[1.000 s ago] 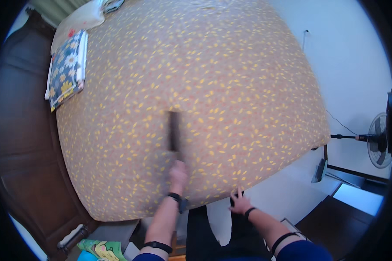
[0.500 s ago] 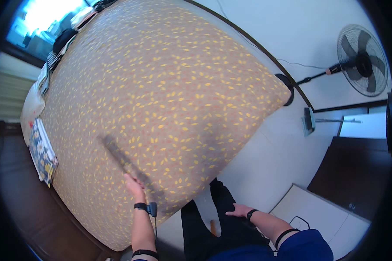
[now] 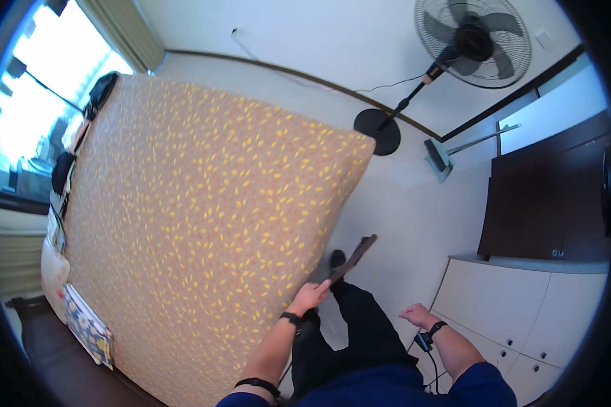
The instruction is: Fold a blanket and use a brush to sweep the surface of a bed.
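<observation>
A: Where is the brush?

B: The brown bed brush (image 3: 354,258) is in the air over the pale floor (image 3: 394,210), just off the edge of the leaf-patterned bedsheet (image 3: 217,197). Its free end points away from the person, toward the dustpan (image 3: 441,169), though well apart from it. From this angle it passes in front of part of a black shoe (image 3: 337,256).

A: And the hands?

B: The left hand (image 3: 312,296) is closed around the near end, thumb along the handle. The right hand (image 3: 417,315) hangs over by the white cabinet (image 3: 492,298), fingers partly curled. I can't tell how tightly they fold, but nothing shows in it.

A: How would it handle?

B: Light, I'd judge, since one hand carries it without the other's help. It looks stiff along its whole length, like wood or hard plastic, and hardly fragile. The bristles are too small to make out; if it has them, they'd give a little.

A: Best place to hold it?

B: The bare near end, right where the left hand is. A smooth handle could twist, so a full wrap of the fingers suits it better than a pinch.
</observation>
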Demonstrator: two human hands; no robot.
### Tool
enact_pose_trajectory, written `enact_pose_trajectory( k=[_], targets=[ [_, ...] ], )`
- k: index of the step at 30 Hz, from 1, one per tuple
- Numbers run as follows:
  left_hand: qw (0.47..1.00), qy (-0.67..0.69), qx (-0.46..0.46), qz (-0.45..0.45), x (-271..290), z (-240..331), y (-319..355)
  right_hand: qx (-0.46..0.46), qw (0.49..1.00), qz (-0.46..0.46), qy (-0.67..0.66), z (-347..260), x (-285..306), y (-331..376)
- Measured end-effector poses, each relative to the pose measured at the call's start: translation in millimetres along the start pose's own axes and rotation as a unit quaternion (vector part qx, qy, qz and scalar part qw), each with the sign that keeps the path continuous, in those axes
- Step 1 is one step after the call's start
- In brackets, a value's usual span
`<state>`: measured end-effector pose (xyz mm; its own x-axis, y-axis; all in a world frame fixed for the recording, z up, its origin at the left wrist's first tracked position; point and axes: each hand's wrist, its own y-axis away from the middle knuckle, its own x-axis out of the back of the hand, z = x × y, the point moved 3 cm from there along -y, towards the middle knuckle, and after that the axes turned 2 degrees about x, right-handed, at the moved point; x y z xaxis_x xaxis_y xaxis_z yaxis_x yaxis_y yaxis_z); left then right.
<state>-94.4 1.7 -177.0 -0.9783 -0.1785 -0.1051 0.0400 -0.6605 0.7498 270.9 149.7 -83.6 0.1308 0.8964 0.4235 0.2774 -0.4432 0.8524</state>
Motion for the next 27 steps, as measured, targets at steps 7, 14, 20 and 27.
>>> enact_pose_trajectory(
  k=[7, 14, 20, 27],
  targets=[
    [0.902, 0.0, 0.16, 0.402, 131, -58, 108, -0.112, 0.981, -0.012, -0.161, 87, 64, 24],
    [0.621, 0.629, 0.043, 0.466, 122, -22, 104, -0.218, 0.937, 0.006, -0.271, 123, 181, 40],
    [0.744, 0.606, 0.142, 0.241, 38, 58, -16, -0.178, 0.933, 0.01, -0.313, 112, 277, -5],
    [0.899, 0.354, 0.246, -0.074, 4, 260, -117, -0.093, 0.987, 0.054, -0.123, 141, 308, -50]
  ],
)
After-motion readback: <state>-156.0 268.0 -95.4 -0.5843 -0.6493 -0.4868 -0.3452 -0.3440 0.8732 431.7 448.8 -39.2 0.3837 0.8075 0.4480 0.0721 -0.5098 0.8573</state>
